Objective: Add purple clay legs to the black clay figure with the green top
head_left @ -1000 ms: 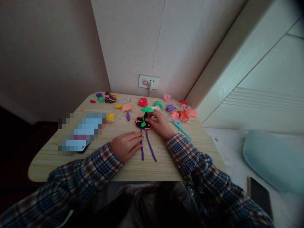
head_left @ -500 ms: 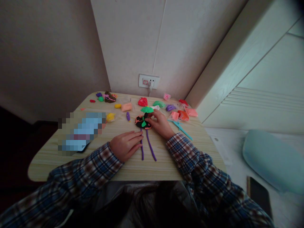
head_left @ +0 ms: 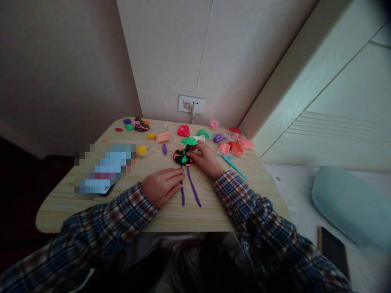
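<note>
A black clay figure (head_left: 178,157) with orange trim and green leaf-like pieces lies at the middle of the table, a bright green clay cap (head_left: 189,141) at its far end. My right hand (head_left: 208,159) has its thumb and fingers closed on the figure's right side, just below the cap; the fingertips are partly hidden. Two thin purple clay strips (head_left: 193,188) run from the figure toward me. Palm down, my left hand (head_left: 161,185) lies with fingers stretched out, their tips over the left purple strip.
Behind the figure are several bagged clay lumps, including a red one (head_left: 183,130) and a green one (head_left: 204,133). Turquoise modelling tools (head_left: 235,167) lie to the right. A device with a blurred screen (head_left: 106,167) sits left. The wooden table (head_left: 146,221) meets a wall with a socket (head_left: 191,104).
The black figure and the upper ends of the purple strips have shifted very slightly left. Both hands stay nearly where they were.
</note>
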A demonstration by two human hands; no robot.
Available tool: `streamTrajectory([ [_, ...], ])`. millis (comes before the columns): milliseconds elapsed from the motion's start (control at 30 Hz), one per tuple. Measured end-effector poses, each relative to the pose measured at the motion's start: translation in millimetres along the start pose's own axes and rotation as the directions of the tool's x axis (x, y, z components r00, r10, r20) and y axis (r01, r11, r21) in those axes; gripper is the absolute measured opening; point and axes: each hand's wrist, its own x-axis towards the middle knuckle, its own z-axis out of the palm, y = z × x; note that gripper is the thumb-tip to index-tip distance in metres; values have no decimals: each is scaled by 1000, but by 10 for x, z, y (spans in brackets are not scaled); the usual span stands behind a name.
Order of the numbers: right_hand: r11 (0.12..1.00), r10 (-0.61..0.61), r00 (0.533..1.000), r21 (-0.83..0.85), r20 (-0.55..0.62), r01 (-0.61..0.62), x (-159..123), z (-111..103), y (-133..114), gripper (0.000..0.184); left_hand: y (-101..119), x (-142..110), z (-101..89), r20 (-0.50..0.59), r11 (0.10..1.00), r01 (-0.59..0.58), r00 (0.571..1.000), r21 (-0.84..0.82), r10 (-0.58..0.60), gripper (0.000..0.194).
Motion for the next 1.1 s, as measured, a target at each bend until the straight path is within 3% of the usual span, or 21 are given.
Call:
streamTrajectory([
  [467, 1000, -10, 1000, 2, 0, 10, -4, 9, 10, 6, 25, 64, -132, 83, 991, 128, 988, 43, -131, 35],
  [833, 1000, -20, 1000, 14, 3, 20, -5, 11, 14, 5, 50, 126, -141, 125, 986, 159, 978, 54, -165, 35],
  [1100, 1000, -15, 1000, 20, 4, 15, -12, 4, 4, 4, 95, 171, -147, 214, 973, 150, 959, 177, -186, 40],
])
